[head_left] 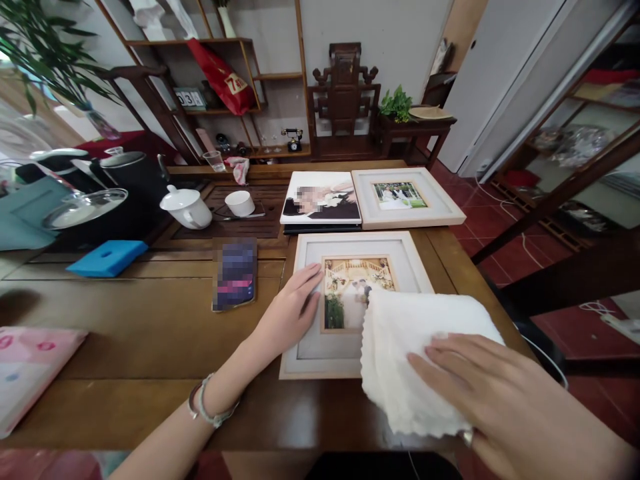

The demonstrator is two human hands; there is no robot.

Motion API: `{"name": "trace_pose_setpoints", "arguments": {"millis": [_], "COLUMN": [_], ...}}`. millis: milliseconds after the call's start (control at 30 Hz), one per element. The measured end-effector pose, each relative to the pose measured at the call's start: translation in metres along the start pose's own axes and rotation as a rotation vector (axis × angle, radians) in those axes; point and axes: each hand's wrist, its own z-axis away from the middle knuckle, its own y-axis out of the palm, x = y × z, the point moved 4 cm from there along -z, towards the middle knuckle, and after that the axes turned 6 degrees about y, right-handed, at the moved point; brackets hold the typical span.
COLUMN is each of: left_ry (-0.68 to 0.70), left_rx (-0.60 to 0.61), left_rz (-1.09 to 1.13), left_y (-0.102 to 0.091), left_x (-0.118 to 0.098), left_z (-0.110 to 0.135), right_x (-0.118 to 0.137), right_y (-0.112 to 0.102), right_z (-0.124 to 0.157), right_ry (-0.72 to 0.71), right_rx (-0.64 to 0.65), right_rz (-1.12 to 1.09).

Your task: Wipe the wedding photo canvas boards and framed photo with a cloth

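A white-framed photo lies flat on the wooden table in front of me. My left hand rests flat on the frame's left edge, fingers stretched out. My right hand lies flat on a folded white cloth, pressing it onto the frame's lower right corner. The cloth hides that corner and part of the picture.
Behind the frame lie a second white-framed photo and a photo album. A phone lies left of the frame. A white teapot, cup, kettles, a blue box and a pink pad stand further left.
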Motion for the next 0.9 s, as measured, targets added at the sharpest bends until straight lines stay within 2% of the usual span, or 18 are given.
{"name": "trace_pose_setpoints", "arguments": {"millis": [67,133,333,467,567,700,800,900], "left_ry": [0.007,0.015,0.026,0.017,0.009,0.02,0.015,0.01], "left_rx": [0.002,-0.001,-0.01,-0.013,-0.002,-0.011,-0.011,-0.007], "left_rz": [-0.001,0.004,0.02,0.023,0.015,0.016,0.016,0.012], "left_y": [0.0,-0.001,-0.001,-0.001,-0.001,-0.001,-0.001,0.0], "left_x": [0.0,-0.001,-0.001,0.0,0.0,0.0,-0.001,-0.002], "left_z": [0.0,0.0,0.002,0.002,0.001,0.001,0.001,0.0], "right_x": [-0.005,-0.021,-0.089,-0.116,-0.124,-0.111,-0.077,-0.034], "right_y": [0.005,0.019,0.058,0.065,0.064,0.054,0.04,0.023], "right_z": [-0.009,-0.026,-0.093,-0.122,-0.125,-0.101,-0.07,-0.033], "right_ry": [0.023,0.07,0.207,0.18,0.182,0.142,0.076,0.035], "right_rx": [0.049,0.086,0.022,0.013,0.059,0.171,0.253,0.275], "right_rz": [-0.06,-0.078,-0.053,-0.114,-0.195,-0.264,-0.28,-0.272]}}
